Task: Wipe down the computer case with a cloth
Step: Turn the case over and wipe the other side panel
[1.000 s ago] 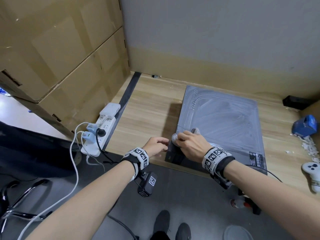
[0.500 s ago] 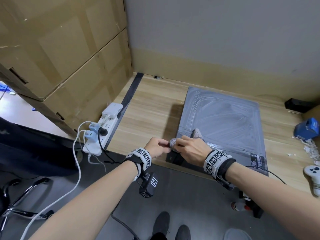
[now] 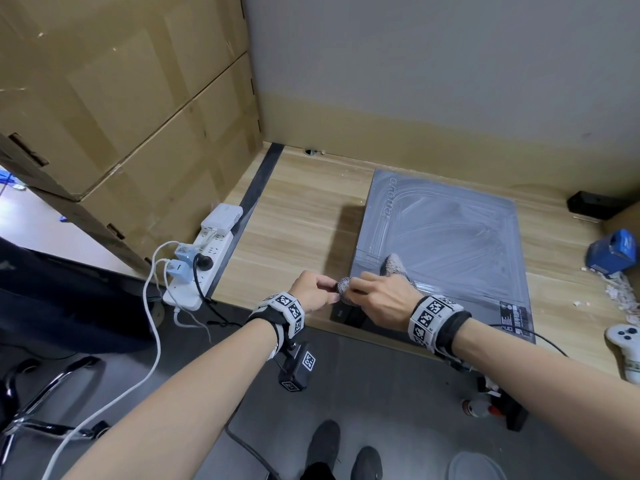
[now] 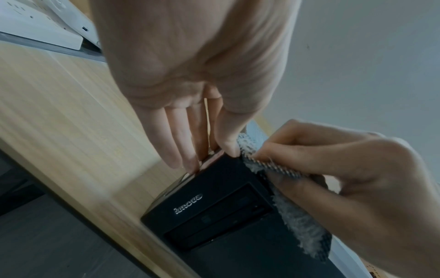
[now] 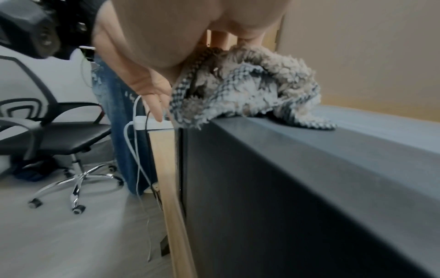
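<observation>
The computer case (image 3: 450, 244) lies on its side on the wooden desk (image 3: 294, 216), its grey panel up and streaked from wiping. The black front panel (image 4: 214, 210) faces me. My right hand (image 3: 363, 292) grips a fuzzy grey-white cloth (image 3: 394, 266) bunched on the near-left corner of the case; the cloth (image 5: 243, 88) hangs over the panel edge. My left hand (image 3: 315, 289) is right beside it. In the left wrist view its straight fingers (image 4: 188, 150) touch the case's left side at that corner, and the thumb lies against the cloth (image 4: 295, 225).
A white power strip (image 3: 207, 258) with plugs and trailing cables sits at the desk's left edge, under stacked cardboard boxes (image 3: 121, 116). At the right are a blue object (image 3: 611, 251), paper scraps and a white game controller (image 3: 627, 344). An office chair (image 5: 59, 131) stands on the floor.
My left hand has moved from the desk edge up to the case corner and now touches the cloth's end. The right hand has stayed at that corner with the cloth.
</observation>
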`<action>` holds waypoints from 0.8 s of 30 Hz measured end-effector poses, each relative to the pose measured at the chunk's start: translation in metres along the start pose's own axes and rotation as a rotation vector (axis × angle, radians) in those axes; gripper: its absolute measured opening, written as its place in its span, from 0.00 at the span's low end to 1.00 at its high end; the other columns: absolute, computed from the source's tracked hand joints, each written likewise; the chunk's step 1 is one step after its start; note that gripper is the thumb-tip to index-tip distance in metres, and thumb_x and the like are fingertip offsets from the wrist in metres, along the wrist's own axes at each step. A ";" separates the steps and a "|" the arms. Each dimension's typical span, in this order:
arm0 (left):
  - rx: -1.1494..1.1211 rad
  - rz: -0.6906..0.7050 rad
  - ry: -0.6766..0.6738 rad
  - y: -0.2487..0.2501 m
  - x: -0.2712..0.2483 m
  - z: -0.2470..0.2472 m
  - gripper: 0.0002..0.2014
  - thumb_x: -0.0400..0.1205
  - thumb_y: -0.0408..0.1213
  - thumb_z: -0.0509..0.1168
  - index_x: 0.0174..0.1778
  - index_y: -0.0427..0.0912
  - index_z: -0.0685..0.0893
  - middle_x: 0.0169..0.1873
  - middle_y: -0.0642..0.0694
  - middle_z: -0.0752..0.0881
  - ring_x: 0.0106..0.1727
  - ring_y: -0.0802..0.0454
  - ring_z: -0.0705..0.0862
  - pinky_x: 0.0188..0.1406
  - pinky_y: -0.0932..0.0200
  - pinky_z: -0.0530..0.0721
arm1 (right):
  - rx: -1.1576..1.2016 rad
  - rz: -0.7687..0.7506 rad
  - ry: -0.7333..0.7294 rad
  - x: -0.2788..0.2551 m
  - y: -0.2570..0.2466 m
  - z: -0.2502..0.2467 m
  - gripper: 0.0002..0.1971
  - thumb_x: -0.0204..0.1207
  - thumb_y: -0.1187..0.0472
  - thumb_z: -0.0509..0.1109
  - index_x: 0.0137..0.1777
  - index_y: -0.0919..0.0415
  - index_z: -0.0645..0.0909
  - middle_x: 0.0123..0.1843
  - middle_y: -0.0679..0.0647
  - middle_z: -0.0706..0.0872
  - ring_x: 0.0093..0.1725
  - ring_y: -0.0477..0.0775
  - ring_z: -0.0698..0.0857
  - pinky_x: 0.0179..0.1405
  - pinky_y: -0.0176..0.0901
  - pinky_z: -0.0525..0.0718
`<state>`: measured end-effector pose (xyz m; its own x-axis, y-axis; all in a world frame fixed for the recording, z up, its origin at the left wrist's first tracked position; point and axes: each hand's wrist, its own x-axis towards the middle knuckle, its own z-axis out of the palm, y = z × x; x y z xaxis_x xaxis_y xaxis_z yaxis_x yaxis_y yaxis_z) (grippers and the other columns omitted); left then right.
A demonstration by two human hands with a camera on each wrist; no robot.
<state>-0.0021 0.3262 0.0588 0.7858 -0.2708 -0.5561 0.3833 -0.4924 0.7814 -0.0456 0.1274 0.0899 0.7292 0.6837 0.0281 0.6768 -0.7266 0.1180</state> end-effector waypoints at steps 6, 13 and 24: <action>-0.013 -0.019 0.032 -0.004 0.004 0.001 0.18 0.75 0.33 0.76 0.62 0.42 0.87 0.49 0.44 0.90 0.50 0.48 0.88 0.51 0.55 0.87 | 0.030 0.352 -0.114 0.006 0.018 -0.009 0.13 0.75 0.63 0.62 0.57 0.53 0.79 0.50 0.51 0.74 0.47 0.56 0.82 0.40 0.55 0.73; -0.009 -0.016 0.029 -0.005 0.008 0.001 0.17 0.74 0.34 0.77 0.59 0.42 0.88 0.46 0.45 0.91 0.45 0.51 0.87 0.45 0.59 0.85 | 0.232 0.404 -0.023 -0.003 0.012 -0.007 0.12 0.79 0.60 0.64 0.59 0.50 0.84 0.54 0.50 0.80 0.52 0.56 0.83 0.32 0.48 0.79; -0.011 0.011 -0.010 -0.007 0.010 -0.001 0.14 0.74 0.32 0.75 0.56 0.45 0.92 0.47 0.55 0.91 0.35 0.62 0.80 0.47 0.61 0.78 | -0.006 0.110 0.018 0.013 0.002 -0.006 0.11 0.74 0.62 0.54 0.41 0.60 0.78 0.41 0.53 0.77 0.39 0.56 0.79 0.12 0.42 0.68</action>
<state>0.0038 0.3275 0.0477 0.7851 -0.2844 -0.5502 0.3801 -0.4801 0.7906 -0.0354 0.1348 0.0964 0.7969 0.6012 0.0591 0.5924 -0.7969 0.1188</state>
